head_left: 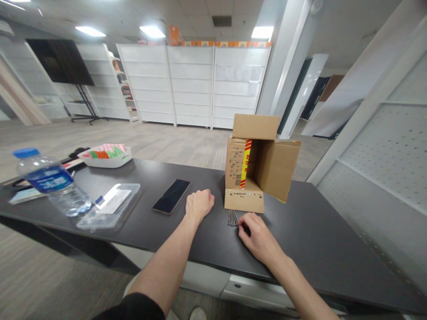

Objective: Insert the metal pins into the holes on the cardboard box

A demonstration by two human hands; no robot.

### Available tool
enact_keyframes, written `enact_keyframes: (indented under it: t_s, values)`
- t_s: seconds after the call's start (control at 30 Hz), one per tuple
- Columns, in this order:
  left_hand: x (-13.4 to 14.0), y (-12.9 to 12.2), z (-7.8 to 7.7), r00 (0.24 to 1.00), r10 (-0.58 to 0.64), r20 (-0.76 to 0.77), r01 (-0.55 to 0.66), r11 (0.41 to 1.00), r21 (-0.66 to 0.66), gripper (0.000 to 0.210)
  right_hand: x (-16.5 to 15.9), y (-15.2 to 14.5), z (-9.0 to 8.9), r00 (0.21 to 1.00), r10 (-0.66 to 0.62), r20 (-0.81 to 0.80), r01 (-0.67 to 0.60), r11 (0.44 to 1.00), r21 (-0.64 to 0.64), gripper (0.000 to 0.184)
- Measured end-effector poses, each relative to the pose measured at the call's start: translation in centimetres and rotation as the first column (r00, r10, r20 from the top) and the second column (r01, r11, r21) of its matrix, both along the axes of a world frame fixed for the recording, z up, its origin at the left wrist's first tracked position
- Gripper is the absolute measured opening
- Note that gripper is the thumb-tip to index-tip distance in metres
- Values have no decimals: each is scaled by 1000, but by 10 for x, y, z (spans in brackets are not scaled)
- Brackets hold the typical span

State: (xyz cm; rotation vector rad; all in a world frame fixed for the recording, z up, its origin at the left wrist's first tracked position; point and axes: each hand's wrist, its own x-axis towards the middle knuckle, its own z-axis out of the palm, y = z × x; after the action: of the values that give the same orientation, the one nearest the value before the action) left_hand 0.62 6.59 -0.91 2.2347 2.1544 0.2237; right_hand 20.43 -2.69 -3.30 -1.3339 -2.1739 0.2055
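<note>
On the table (214, 235), the left grip (199, 204) is clenched, the right grip (256, 234) curled beside nails (232, 217), hold unclear.

Bright white light reaches me from ceiling lights (152, 31), blown out to glare. Inside the box (267, 165), shadow deepens. Toward my left edge the bottle (46, 180) leans, stretched by the wide view. The distant white shelves (190, 84) look soft, with fine detail smeared.

The right hand (257, 238) is beside metal rods (232, 218).
</note>
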Motion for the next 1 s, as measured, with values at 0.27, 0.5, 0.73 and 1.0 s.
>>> enact_keyframes:
  t_s: [0.27, 0.5, 0.73, 1.0]
  values:
    - [0, -1, 2, 1000, 3, 0, -3, 1000, -18, 39, 0, -1, 4, 999, -25, -29, 25, 1000, -6, 8]
    - [-1, 1, -3, 1000, 0, -5, 0, 1000, 3, 39, 9, 11, 11, 995, -93, -23, 93, 995, -20, 9]
    - [-2, 2, -4, 1000, -8, 2, 8, 1000, -1, 39, 22, 35, 18, 972, -236, -5, 235, 971, -43, 13]
    - [-1, 1, -4, 1000, -3, 3, 4, 1000, -6, 40, 20, 58, 32, 931, -362, 52, 366, 918, -151, 17]
